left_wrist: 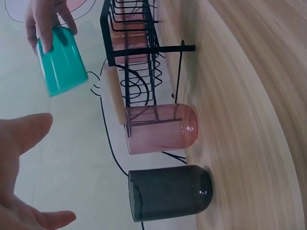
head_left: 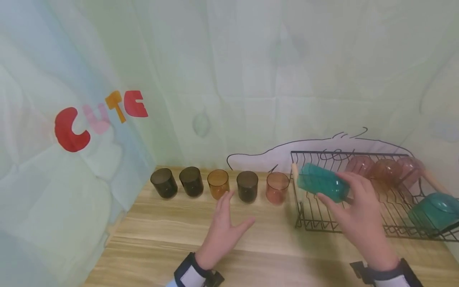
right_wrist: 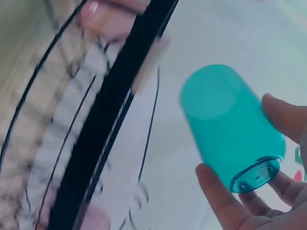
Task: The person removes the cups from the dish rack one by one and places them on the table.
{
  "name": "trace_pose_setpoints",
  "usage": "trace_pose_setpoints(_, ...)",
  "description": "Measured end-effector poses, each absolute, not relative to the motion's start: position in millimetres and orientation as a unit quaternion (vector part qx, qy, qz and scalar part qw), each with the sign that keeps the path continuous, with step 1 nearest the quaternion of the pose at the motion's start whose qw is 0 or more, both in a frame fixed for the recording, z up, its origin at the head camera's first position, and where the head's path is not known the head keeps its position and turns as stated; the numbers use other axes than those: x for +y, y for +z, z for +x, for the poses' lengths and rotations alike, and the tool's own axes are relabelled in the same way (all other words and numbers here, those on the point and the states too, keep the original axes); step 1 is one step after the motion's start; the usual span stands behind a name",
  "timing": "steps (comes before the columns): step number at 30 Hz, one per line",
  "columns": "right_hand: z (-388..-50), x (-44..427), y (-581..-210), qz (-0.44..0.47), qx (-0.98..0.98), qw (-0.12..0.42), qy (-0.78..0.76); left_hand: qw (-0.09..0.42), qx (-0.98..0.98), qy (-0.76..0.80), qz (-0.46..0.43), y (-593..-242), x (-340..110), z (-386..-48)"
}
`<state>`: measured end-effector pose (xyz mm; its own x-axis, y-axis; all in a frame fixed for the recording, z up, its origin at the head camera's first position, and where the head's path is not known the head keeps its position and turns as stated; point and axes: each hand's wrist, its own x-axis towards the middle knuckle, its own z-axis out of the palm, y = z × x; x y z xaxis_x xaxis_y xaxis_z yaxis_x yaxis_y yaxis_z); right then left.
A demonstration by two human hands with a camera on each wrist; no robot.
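A teal glass cup (head_left: pixel 320 182) is tilted on its side above the left end of the wire rack, gripped near its base by my right hand (head_left: pixel 362 219). In the right wrist view the thumb and fingers close around the teal cup (right_wrist: pixel 230 124), its thick base turned toward the palm. My left hand (head_left: pixel 226 229) hovers above the table with fingers spread and thumb apart, holding nothing. Nearest to it stand an amber cup (head_left: pixel 218 185) and a dark grey cup (head_left: pixel 247 187), both upright. A pink cup (head_left: pixel 277 189) stands upright beside the rack.
Two dark cups, one (head_left: pixel 164 184) at the row's far left and another (head_left: pixel 191 182) beside it, stand along the wall. The black wire rack (head_left: pixel 322 230) with wooden handles holds several upturned pink and amber-brown cups (head_left: pixel 387 170) and another teal cup (head_left: pixel 435 211). A printed cloth hangs behind.
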<state>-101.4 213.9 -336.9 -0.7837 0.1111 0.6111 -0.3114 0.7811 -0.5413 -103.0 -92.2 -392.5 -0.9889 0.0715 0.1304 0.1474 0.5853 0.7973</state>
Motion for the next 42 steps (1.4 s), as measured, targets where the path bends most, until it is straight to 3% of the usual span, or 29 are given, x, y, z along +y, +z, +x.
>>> trace_pose_setpoints(9, -98, 165, -352, 0.084, -0.865, 0.288, 0.403, -0.014, -0.81, -0.584, -0.047, -378, -81, -111)
trace_pose_setpoints(29, -95, 130, -371, 0.149, -0.829, 0.315, 0.438, -0.109, -0.7, -0.702, -0.081, -361, -59, -122)
trace_pose_setpoints(35, -95, 125, -375, 0.146, -0.823, 0.322, 0.445, -0.117, -0.684, -0.713, -0.102, -358, -58, -122)
trace_pose_setpoints(42, -95, 121, -380, 0.136, -0.822, 0.29, 0.47, -0.113, -0.665, -0.732, -0.099, -358, -55, -123)
